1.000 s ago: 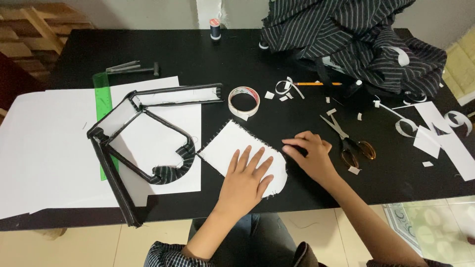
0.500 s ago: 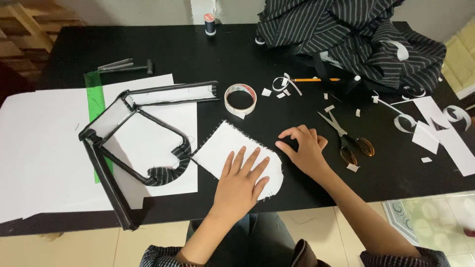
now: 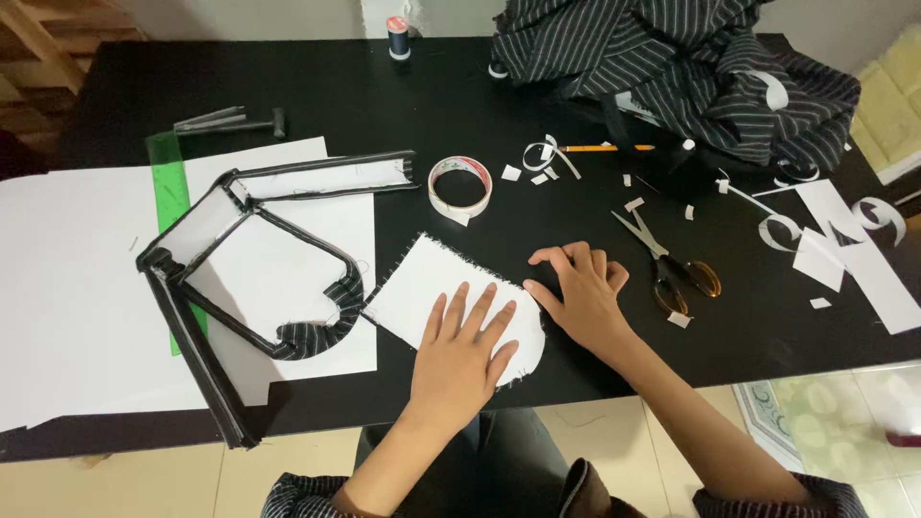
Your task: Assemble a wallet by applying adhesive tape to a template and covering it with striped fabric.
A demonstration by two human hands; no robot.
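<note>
While the striped fabric frame (image 3: pixel 249 278) lies to the left on white sheets, your left hand (image 3: pixel 465 355) rests flat, fingers spread, on the white fabric-backed piece (image 3: pixel 427 283) at the table's (image 3: pixel 317 96) near edge. It looks thin, limp and light, fraying at the edges, so pin it flat. Your right hand (image 3: pixel 580 293) curls at its right edge, fingertips down, grasping nothing I can see; scissors (image 3: pixel 667 259) lie just right.

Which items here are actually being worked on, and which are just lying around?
In use: left hand flat on the white fabric piece; right hand at its edge.

Lying about: scissors, tape roll, pencil, thread spool, striped cloth, green ruler.
</note>
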